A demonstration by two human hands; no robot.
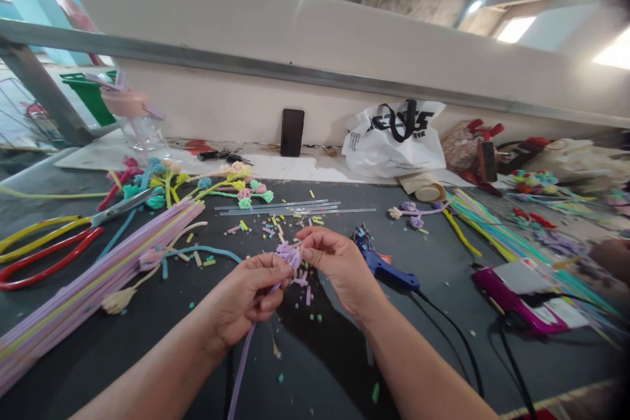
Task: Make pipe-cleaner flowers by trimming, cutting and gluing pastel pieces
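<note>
Mid-frame, left hand (249, 298) and right hand (335, 262) pinch a half-shaped purple straw flower (288, 254); finished flowers (236, 190) lie upper left.

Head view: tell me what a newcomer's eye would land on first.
At centre, the left hand and right hand pinch a purple straw whose frayed tip sits between the fingertips, its stem trailing down toward the camera. To the left lies a long bundle of pastel straws beside red-handled scissors. A blue glue gun rests just right of the hands, and a white plastic bag stands against the back wall.
</note>
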